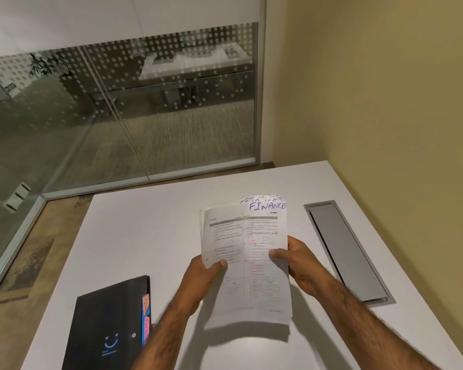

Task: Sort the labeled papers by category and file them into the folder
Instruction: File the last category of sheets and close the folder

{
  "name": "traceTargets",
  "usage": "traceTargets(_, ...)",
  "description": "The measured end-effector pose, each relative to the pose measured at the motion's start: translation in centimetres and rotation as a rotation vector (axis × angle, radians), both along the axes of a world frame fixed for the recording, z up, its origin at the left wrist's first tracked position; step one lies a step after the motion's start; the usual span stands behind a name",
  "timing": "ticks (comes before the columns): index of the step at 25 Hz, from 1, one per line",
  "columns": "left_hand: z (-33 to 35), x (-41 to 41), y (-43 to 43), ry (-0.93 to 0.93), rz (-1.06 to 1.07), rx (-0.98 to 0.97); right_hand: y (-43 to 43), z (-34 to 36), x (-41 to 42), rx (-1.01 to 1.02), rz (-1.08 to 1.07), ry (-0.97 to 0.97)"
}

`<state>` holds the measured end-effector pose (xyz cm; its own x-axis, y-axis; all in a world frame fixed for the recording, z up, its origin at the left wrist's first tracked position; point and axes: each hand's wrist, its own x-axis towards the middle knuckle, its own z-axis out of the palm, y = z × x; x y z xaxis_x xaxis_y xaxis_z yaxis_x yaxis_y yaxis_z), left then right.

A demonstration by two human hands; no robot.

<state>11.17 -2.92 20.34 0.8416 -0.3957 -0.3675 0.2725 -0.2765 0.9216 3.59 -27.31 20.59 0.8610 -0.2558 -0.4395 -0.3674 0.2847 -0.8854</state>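
A glass partition with a dotted frosted band occupies the far left of the scene, and a strip of wood-pattern floor runs between it and the tabletop, which is white and fills the near and centre area. At the near left of the tabletop lies a closed black folder, flat, with a blue smile mark printed on its cover. Coloured index tabs, orange above and pink below, protrude along the right edge of the folder; their lettering is too small to read. The left hand is closed on the lower left edge of a stack of papers, thumb on the front face and fingers behind. The stack is held above the tabletop, right of the folder and well apart from it, tilted with its top edge toward the far side. The front sheet carries printed text in two columns with pink highlighted lines, and the word "FINANCE" is handwritten in blue at its top right corner. The top edge of at least one further sheet shows behind it, also with handwriting that cannot be read. The right hand is closed on the right edge of the same stack, thumb on the front face. Right of the hands, a long grey cable hatch is recessed into the tabletop, its lid shut. A plain yellow wall bounds the tabletop on the right.
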Motion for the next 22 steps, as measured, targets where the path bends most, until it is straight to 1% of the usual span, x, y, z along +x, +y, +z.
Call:
traceTargets(4, -1.2, -0.1, -1.1, -0.083, 0.093, -0.052, -0.2, -1.1, -0.1, -0.088, -0.091, -0.066)
traceTargets(7, -2.3, -0.4, -1.3, -0.064, 0.093, -0.065, -0.1, -1.9, -0.3, -0.140, -0.110, -0.062)
traceTargets(10, -3.9, -1.2, -1.4, 0.003, 0.122, -0.071, 0.0, -3.3, -1.0, -0.166, -0.103, -0.032)
traceTargets(14, -5.2, -2.3, -1.5, -0.046, 0.139, -0.034, 0.2, -4.9, -1.6, -0.208, -0.095, -0.007)
traceTargets(17, -5.1, -2.4, -1.4, -0.079, 0.126, -0.067, 0.0, -4.6, -1.6, -0.199, -0.135, -0.030)
traceTargets(19, -5.2, -2.6, -1.0, -0.096, 0.116, -0.092, -0.1, -4.5, -1.6, -0.168, -0.116, -0.040)
traceTargets(22, -6.0, -3.3, -0.8, -0.137, 0.096, -0.056, 0.3, -5.4, -1.9, -0.249, -0.037, 0.009)
